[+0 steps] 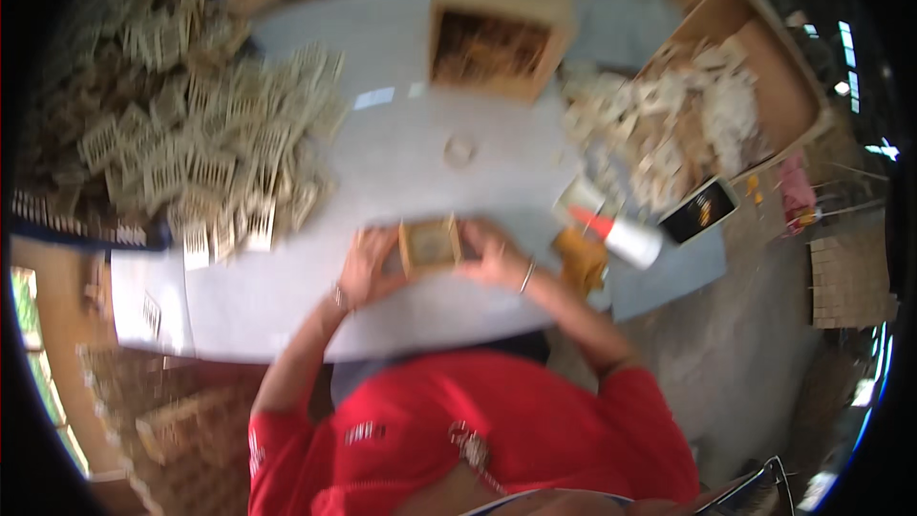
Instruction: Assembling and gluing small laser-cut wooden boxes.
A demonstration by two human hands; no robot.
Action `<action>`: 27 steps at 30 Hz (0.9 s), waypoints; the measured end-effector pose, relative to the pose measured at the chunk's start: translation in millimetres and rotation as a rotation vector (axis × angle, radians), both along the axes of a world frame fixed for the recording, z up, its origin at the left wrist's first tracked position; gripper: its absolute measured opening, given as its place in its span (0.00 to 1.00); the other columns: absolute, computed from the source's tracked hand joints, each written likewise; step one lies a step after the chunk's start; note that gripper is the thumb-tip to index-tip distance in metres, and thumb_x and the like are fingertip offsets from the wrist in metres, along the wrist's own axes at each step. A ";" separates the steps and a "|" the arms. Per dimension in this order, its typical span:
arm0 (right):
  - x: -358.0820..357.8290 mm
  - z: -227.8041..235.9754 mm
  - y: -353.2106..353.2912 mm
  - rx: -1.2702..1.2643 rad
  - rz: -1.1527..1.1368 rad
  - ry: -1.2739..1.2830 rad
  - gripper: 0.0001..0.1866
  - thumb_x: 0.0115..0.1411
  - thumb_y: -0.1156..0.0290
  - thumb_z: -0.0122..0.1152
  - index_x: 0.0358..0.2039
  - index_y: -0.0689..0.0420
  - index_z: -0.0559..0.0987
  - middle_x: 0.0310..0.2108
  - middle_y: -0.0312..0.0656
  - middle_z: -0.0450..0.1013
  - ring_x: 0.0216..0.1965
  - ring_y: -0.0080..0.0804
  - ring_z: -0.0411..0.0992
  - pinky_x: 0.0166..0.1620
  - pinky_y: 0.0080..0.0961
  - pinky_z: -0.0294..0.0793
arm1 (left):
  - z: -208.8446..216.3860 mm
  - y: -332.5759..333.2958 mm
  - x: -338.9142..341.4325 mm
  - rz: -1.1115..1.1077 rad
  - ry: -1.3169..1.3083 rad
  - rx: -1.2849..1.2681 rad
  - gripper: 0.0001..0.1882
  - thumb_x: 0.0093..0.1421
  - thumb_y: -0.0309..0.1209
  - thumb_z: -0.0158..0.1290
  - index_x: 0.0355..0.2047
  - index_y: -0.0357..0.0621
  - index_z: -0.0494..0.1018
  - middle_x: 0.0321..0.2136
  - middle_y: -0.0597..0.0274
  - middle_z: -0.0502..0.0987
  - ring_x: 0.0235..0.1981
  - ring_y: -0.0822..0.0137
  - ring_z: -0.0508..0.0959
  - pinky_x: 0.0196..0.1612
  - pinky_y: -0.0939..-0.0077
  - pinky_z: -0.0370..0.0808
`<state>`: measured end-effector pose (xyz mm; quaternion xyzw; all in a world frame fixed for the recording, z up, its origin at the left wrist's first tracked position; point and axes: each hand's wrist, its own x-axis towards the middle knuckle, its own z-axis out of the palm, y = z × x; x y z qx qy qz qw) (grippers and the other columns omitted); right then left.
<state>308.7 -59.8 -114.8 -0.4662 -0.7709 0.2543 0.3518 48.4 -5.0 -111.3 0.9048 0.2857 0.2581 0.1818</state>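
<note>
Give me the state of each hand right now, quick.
Left hand: closed on the left side of the small square wooden frame.
Right hand: closed on the frame's right side.

Single head-worn fisheye view, steeply down from above onto the near table [401, 162] edge, close over both hands [430, 263].

Two hands: left hand [368, 266], right hand [492, 256], one small wooden frame [430, 245] between them. One large wooden box [500, 21] beyond hands. One glue bottle [619, 234], one phone [699, 211] right of right hand. One small disc [459, 150] ahead. Lattice pieces [201, 148] left of left hand: heap, too many to count.
</note>
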 end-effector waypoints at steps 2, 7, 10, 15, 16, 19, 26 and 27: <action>4.3 16.3 4.3 -0.030 -0.014 -0.097 0.37 0.37 0.66 0.73 0.48 0.63 0.68 0.42 0.52 0.69 0.44 0.51 0.67 0.49 0.39 0.66 | 11.3 5.1 6.2 -0.003 0.003 -0.028 0.41 0.41 0.43 0.64 0.55 0.40 0.63 0.44 0.54 0.71 0.47 0.54 0.68 0.50 0.61 0.64; 10.8 18.2 10.6 0.000 0.004 -0.121 0.40 0.35 0.69 0.74 0.50 0.64 0.66 0.44 0.50 0.69 0.45 0.49 0.67 0.51 0.38 0.66 | 9.5 6.6 12.7 0.034 -0.015 -0.071 0.42 0.41 0.41 0.66 0.55 0.40 0.62 0.47 0.56 0.70 0.50 0.54 0.68 0.50 0.62 0.64; 6.8 18.2 5.9 0.009 -0.007 -0.114 0.40 0.35 0.70 0.74 0.50 0.63 0.66 0.44 0.49 0.69 0.45 0.47 0.68 0.51 0.37 0.66 | 6.6 1.9 10.4 0.049 -0.007 -0.085 0.41 0.40 0.42 0.66 0.54 0.40 0.63 0.47 0.56 0.71 0.50 0.55 0.68 0.50 0.62 0.64; 1.2 21.8 1.4 -0.033 -0.031 -0.110 0.40 0.35 0.71 0.74 0.50 0.63 0.66 0.42 0.48 0.70 0.44 0.46 0.68 0.49 0.36 0.67 | 8.5 0.6 6.5 0.032 -0.005 -0.073 0.42 0.41 0.43 0.66 0.54 0.41 0.62 0.48 0.57 0.70 0.50 0.55 0.68 0.50 0.63 0.64; -1.1 23.1 2.1 -0.068 -0.038 -0.098 0.40 0.35 0.71 0.74 0.50 0.63 0.66 0.42 0.48 0.70 0.44 0.46 0.68 0.49 0.36 0.67 | 10.8 0.4 4.4 0.036 0.020 -0.100 0.42 0.41 0.43 0.66 0.55 0.41 0.62 0.49 0.56 0.69 0.50 0.55 0.67 0.51 0.62 0.64; -11.7 19.8 9.0 -0.032 0.003 -0.048 0.39 0.36 0.72 0.74 0.50 0.62 0.67 0.41 0.48 0.70 0.44 0.47 0.68 0.49 0.36 0.68 | 27.7 -5.7 -8.6 0.094 -0.016 -0.178 0.43 0.42 0.42 0.66 0.56 0.41 0.60 0.52 0.54 0.66 0.52 0.53 0.66 0.54 0.61 0.64; -4.7 10.0 -3.7 -0.125 -0.067 0.002 0.29 0.47 0.71 0.70 0.49 0.62 0.69 0.41 0.48 0.70 0.43 0.44 0.70 0.46 0.35 0.70 | 29.3 -30.7 19.1 0.045 -0.298 -0.109 0.32 0.46 0.39 0.63 0.53 0.49 0.66 0.57 0.48 0.59 0.56 0.48 0.64 0.56 0.59 0.64; 1.1 0.6 -5.8 -0.187 -0.061 0.086 0.31 0.46 0.71 0.71 0.49 0.63 0.68 0.42 0.48 0.70 0.42 0.43 0.70 0.46 0.34 0.70 | 25.8 -34.8 22.2 0.077 -0.332 -0.067 0.25 0.46 0.37 0.62 0.46 0.47 0.70 0.57 0.48 0.58 0.52 0.49 0.68 0.53 0.60 0.69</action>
